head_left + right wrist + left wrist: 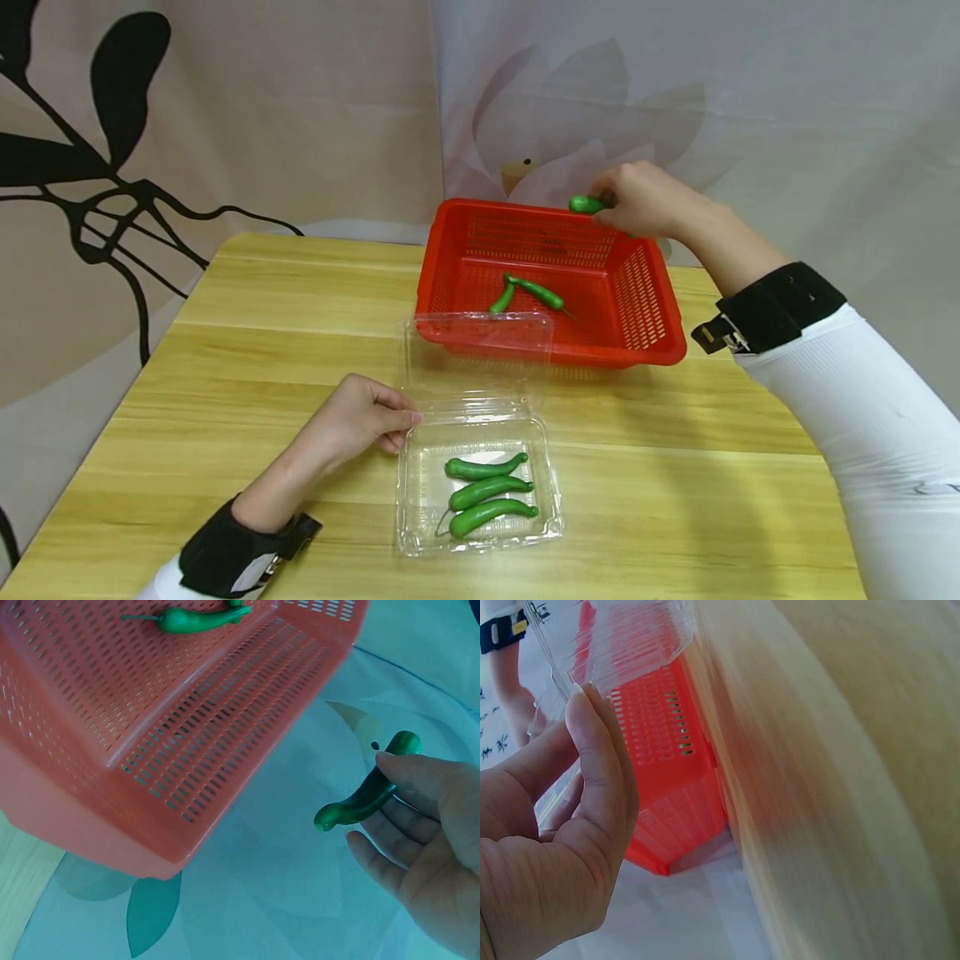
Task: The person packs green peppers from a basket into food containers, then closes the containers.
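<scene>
Pepper (585,205) pinched in the right hand (647,200), in the head view, at the far rim of the red basket (637,354). Two peppers (540,293) inside the basket; three peppers (491,493) side by side in the clear box (553,508) on the counter (315,333). Clear lid (476,358) folded back, overlapping the basket's near edge from this angle; contact hard to tell. Possible trouble: a nudged basket knocking the lid or skewing the box.

Left wrist view: fingers of the left hand (589,825) pinching thin plastic near the hinge. Likely risks: bending from too hard a squeeze, sliding from too loose a hold.

Right wrist view: thumb and fingers pinching the pepper near its middle, both ends free, beyond the basket rim, before the backdrop (285,847). Smooth, curved skin a likely cause of slipping; on release here, probably a drop behind the basket.
</scene>
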`<state>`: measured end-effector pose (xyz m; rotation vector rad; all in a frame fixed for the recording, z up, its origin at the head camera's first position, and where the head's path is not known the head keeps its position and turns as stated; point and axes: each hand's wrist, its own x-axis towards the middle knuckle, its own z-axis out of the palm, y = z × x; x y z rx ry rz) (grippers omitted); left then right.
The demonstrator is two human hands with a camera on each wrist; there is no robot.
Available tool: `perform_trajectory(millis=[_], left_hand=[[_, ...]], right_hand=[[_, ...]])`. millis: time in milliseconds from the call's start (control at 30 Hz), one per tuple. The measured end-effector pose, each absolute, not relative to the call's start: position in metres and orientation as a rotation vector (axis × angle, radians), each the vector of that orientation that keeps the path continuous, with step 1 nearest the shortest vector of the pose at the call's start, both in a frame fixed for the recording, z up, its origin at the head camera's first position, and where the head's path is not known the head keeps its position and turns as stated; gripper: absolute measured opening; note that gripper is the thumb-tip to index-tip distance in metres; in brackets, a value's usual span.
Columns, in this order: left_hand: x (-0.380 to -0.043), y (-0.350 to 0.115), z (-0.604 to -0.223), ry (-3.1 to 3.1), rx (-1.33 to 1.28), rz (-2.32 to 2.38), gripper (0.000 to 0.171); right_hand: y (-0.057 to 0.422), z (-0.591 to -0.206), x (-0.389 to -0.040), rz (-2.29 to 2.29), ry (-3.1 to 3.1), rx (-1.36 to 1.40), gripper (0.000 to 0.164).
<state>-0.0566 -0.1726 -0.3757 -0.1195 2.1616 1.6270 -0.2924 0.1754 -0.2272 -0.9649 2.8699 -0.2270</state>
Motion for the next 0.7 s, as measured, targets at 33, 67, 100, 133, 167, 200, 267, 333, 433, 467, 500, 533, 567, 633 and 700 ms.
perform_trajectory(millis=[33,67,100,133,167,200,267,333,433,467,500,533,567,633,700], left_hand=[[-0.057,-0.173,-0.376,2.159,-0.121,1.628,0.013],[-0.057,-0.173,-0.376,2.157,-0.123,1.628,0.013],[-0.058,-0.173,-0.376,2.154,-0.126,1.632,0.013],[-0.058,-0.173,-0.376,2.149,-0.13,1.636,0.014],[-0.058,-0.173,-0.376,2.146,-0.132,1.639,0.014],[-0.058,-0.174,-0.376,2.144,-0.136,1.642,0.014],[-0.059,-0.174,-0.376,2.142,-0.141,1.647,0.013],[-0.059,-0.174,-0.377,2.14,-0.141,1.648,0.013],[-0.059,-0.175,-0.377,2.144,-0.137,1.64,0.013],[-0.058,-0.175,-0.378,2.144,-0.136,1.639,0.013],[-0.058,-0.175,-0.378,2.143,-0.135,1.638,0.013],[-0.058,-0.175,-0.378,2.141,-0.134,1.639,0.013],[-0.058,-0.175,-0.378,2.14,-0.133,1.641,0.012],[-0.058,-0.175,-0.378,2.134,-0.13,1.649,0.012],[-0.057,-0.175,-0.378,2.131,-0.123,1.653,0.013]], right_hand=[[0.176,-0.227,-0.291,-0.238,2.878,-0.978,0.011],[0.177,-0.227,-0.289,-0.247,2.882,-0.986,0.011],[0.178,-0.227,-0.287,-0.258,2.886,-0.992,0.011],[0.178,-0.227,-0.285,-0.267,2.888,-0.996,0.011],[0.179,-0.227,-0.284,-0.279,2.889,-0.994,0.012],[0.179,-0.227,-0.282,-0.295,2.888,-0.996,0.013],[0.18,-0.228,-0.278,-0.323,2.887,-0.991,0.016],[0.181,-0.23,-0.274,-0.344,2.885,-1.001,0.018],[0.18,-0.232,-0.266,-0.367,2.884,-1.025,0.02],[0.18,-0.232,-0.264,-0.376,2.883,-1.036,0.02],[0.179,-0.232,-0.261,-0.38,2.883,-1.046,0.02],[0.179,-0.232,-0.258,-0.387,2.883,-1.05,0.02],[0.178,-0.232,-0.255,-0.397,2.885,-1.061,0.021],[0.176,-0.231,-0.249,-0.408,2.886,-1.078,0.021],[0.174,-0.23,-0.241,-0.418,2.884,-1.093,0.021]])
